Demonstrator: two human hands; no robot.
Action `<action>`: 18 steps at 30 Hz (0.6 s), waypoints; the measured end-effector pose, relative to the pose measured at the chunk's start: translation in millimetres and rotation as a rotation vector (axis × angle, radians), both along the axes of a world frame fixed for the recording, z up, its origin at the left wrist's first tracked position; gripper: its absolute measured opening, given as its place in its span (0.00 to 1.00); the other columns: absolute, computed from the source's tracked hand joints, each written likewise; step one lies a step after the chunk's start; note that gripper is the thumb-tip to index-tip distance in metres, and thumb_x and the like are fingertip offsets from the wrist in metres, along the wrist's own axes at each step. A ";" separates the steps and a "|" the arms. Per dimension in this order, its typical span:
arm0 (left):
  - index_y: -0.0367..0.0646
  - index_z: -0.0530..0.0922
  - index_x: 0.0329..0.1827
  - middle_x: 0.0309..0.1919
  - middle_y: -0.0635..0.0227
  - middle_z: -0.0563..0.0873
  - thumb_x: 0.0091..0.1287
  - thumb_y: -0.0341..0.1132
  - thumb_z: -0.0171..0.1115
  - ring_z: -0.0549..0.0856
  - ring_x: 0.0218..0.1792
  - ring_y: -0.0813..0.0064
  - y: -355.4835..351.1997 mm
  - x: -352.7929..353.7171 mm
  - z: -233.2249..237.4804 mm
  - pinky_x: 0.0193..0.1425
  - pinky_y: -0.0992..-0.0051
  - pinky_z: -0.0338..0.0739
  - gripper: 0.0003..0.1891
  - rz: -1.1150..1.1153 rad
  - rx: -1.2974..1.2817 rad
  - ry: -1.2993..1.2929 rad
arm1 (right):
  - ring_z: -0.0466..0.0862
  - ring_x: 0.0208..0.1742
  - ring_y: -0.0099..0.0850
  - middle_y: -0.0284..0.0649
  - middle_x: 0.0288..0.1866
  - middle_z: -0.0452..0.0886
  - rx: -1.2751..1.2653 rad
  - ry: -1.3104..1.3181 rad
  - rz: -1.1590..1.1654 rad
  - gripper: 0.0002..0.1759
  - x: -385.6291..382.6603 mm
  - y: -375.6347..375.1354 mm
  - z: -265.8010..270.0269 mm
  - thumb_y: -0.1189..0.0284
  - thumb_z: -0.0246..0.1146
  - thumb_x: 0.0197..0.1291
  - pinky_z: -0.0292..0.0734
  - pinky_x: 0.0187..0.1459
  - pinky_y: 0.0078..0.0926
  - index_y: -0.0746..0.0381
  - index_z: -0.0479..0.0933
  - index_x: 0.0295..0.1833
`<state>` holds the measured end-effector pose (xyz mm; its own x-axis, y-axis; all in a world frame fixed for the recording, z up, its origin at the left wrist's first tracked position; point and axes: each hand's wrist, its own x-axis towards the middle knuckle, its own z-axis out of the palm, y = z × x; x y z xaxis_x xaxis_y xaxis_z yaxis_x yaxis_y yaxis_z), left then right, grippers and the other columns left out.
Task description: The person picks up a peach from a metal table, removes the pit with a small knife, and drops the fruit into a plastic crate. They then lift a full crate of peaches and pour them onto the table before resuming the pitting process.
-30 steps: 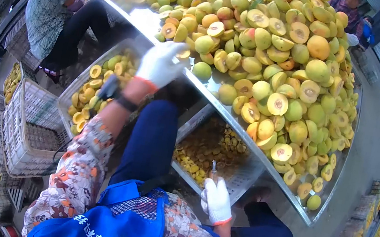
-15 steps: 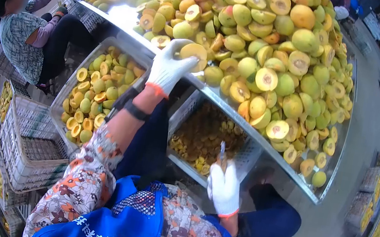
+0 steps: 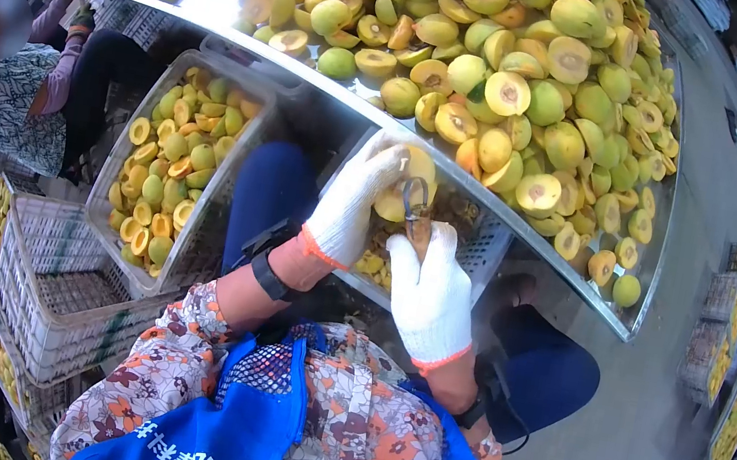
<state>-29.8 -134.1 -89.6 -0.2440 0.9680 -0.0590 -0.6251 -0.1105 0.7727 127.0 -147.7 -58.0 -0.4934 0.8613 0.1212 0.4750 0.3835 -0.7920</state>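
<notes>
My left hand, in a white knit glove with an orange cuff, grips a yellow peach half, cut face up. My right hand, gloved alike, is wrapped round the wooden handle of a looped metal pitting tool. The tool's loop lies against the cut face of the peach half. Below both hands stands a grey plastic crate with brown and yellow fruit scraps in it, partly hidden by the hands.
Ahead, a metal table bears a heap of halved peaches. A crate of peach halves stands at my left, with stacked white crates beyond it. A person sits at the far left. More filled crates line the right.
My left hand has drawn the peach half back from the table edge to above the scrap crate. My right hand has raised the pitting tool to meet it. The view has shifted slightly.
</notes>
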 end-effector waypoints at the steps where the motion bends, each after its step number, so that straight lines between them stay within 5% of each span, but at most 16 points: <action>1: 0.41 0.73 0.61 0.49 0.60 0.83 0.80 0.43 0.52 0.85 0.47 0.69 -2.0 0.6 -0.5 0.53 0.68 0.84 0.16 -0.014 -0.008 0.031 | 0.85 0.43 0.62 0.62 0.41 0.83 -0.003 -0.001 -0.002 0.17 0.7 -1.6 0.1 0.68 0.64 0.72 0.80 0.39 0.51 0.68 0.71 0.58; 7: 0.40 0.74 0.60 0.46 0.57 0.85 0.82 0.41 0.49 0.86 0.43 0.69 -7.1 10.8 5.4 0.51 0.69 0.83 0.15 0.087 -0.065 0.284 | 0.86 0.42 0.63 0.63 0.39 0.84 -0.044 -0.023 -0.089 0.18 -0.2 -9.6 -6.7 0.68 0.63 0.72 0.80 0.39 0.52 0.67 0.70 0.60; 9: 0.40 0.74 0.59 0.45 0.57 0.86 0.82 0.40 0.48 0.86 0.43 0.69 -9.7 12.9 7.4 0.51 0.70 0.83 0.14 0.107 -0.089 0.378 | 0.84 0.33 0.65 0.65 0.31 0.82 0.026 -0.032 -0.080 0.23 -0.8 -12.0 -10.2 0.65 0.64 0.72 0.78 0.30 0.57 0.69 0.67 0.60; 11: 0.40 0.79 0.57 0.47 0.70 0.83 0.81 0.34 0.52 0.78 0.49 0.83 -10.0 17.7 13.2 0.56 0.78 0.76 0.11 0.094 -0.083 0.318 | 0.84 0.34 0.65 0.65 0.31 0.82 -0.009 -0.017 -0.087 0.23 1.0 -13.5 -7.2 0.65 0.64 0.72 0.78 0.30 0.57 0.70 0.67 0.60; 16: 0.40 0.79 0.57 0.46 0.70 0.83 0.81 0.34 0.54 0.78 0.47 0.83 -8.8 15.9 12.7 0.55 0.78 0.76 0.11 -0.001 -0.088 0.448 | 0.85 0.36 0.63 0.66 0.38 0.82 -0.053 -0.018 -0.032 0.24 16.3 -12.4 -18.1 0.66 0.63 0.73 0.79 0.31 0.54 0.68 0.66 0.65; 18: 0.39 0.79 0.57 0.46 0.70 0.83 0.81 0.35 0.54 0.78 0.47 0.84 -9.4 15.8 10.0 0.54 0.78 0.76 0.11 -0.041 -0.110 0.458 | 0.85 0.37 0.60 0.61 0.40 0.82 0.359 -0.117 0.196 0.23 24.4 -11.0 -22.4 0.69 0.60 0.74 0.81 0.33 0.50 0.62 0.65 0.70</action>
<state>-14.0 -143.5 -79.6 -0.2308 0.9713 -0.0571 -0.2189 0.0053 0.9757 151.4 -158.7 -80.3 -0.6721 0.6629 0.3300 0.4442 0.7175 -0.5366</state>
